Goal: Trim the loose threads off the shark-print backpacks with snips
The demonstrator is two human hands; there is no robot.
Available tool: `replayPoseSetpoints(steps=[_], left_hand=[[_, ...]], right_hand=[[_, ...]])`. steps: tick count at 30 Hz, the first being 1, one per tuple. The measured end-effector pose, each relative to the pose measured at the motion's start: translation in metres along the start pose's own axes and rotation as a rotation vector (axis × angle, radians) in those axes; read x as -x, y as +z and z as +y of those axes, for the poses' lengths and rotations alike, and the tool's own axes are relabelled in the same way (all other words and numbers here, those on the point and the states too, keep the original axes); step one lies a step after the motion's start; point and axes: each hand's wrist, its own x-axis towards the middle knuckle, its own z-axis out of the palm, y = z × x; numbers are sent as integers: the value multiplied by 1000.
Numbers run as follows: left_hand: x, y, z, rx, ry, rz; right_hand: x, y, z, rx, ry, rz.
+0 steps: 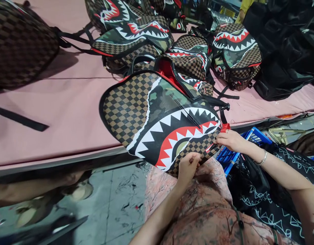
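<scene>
A backpack (pixel 128 105) with a brown checkered print, a camouflage patch and a red-and-white shark mouth lies tilted over the front edge of the pink table. Its top is partly open, showing red lining. My left hand (pixel 187 166) is closed on the backpack's near edge, fingers curled in. At the right-hand end of the bag, my right hand (pixel 229 140) pinches its edge beside a red tab (pixel 225 128). Black straps (pixel 215 102) stick out behind that end. Loose dark threads (pixel 184 110) lie across the shark print.
More shark-print backpacks (pixel 237 51) stand along the pink table (pixel 77 115), with black bags (pixel 286 68) at the right. Below are a blue crate (pixel 257 136) and black bags with white line drawings (pixel 274 204). Another person's arm (pixel 39 189) reaches in from the left.
</scene>
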Motion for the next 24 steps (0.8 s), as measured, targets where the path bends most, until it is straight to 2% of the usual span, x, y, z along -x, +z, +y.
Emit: replayPoseSetpoints(steps=[10,15,17,20,24], left_hand=[[4,-10,-2,63,24,2],[4,-13,-3,93,42,1],[3,-13,-3,140,33,-26],[3,-11,-4,181,26,-51],[2,-7,-7,159,12,-80]], right_hand=[[-11,4,-20,-2,23,-31],[-5,-3,-27,-326,-4,-36],[0,-11,-18,-432,104,8],[4,-25,3,-472,336,57],[-3,-43,22,-462,485,-114]])
